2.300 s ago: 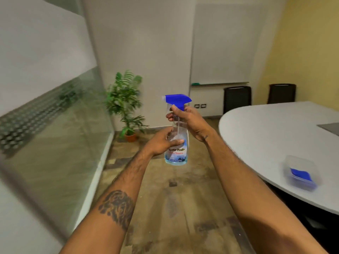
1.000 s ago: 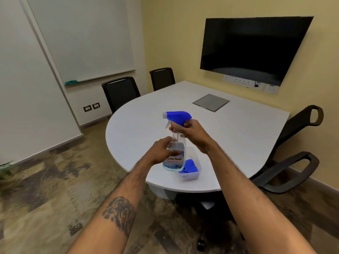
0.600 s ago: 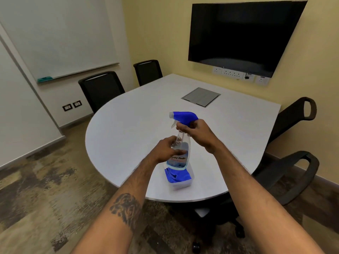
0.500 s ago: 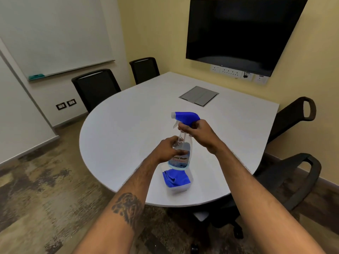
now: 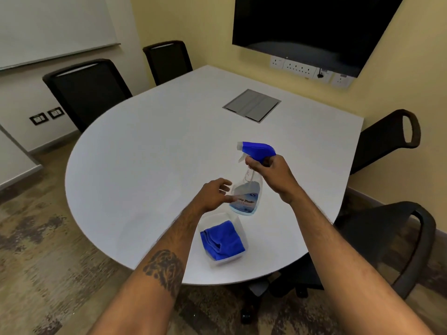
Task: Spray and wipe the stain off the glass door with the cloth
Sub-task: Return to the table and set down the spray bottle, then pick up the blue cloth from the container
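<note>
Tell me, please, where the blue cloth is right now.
In the head view, the folded blue cloth lies inside a clear plastic tub near the white table's front edge, below the blue-topped clear spray bottle.

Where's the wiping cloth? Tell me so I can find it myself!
Look at the big white table and find its rounded edge nearest the person. A small clear plastic tub sits there, close to the spray bottle held in the right hand. The cloth is folded inside, the only soft, bright blue thing there.
</note>
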A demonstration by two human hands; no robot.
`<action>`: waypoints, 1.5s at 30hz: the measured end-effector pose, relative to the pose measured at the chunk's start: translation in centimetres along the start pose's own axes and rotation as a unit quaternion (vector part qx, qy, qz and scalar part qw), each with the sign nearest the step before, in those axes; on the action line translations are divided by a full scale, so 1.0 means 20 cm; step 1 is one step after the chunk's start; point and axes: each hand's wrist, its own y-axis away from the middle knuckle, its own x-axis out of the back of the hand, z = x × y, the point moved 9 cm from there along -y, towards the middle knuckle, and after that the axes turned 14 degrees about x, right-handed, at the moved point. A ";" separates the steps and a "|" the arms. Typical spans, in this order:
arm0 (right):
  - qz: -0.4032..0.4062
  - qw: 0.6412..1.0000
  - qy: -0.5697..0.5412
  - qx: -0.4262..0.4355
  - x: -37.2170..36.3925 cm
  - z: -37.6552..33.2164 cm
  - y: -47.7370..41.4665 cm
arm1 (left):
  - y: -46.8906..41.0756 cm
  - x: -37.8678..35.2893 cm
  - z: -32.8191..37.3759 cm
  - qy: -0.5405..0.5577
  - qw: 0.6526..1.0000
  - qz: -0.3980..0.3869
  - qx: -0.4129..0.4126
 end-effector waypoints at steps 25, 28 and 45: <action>0.091 0.984 -0.076 -0.135 -0.14 1.01 -0.15 | -0.46 -0.63 -0.75 -0.273 0.938 -0.043 0.210; 0.094 0.984 -0.081 -0.127 -0.15 1.02 -0.16 | -0.47 -0.63 -0.74 -0.302 0.929 -0.037 0.209; 0.050 0.989 -0.036 -0.137 -0.17 1.05 -0.08 | -0.40 -0.62 -0.70 -0.255 0.944 -0.053 0.205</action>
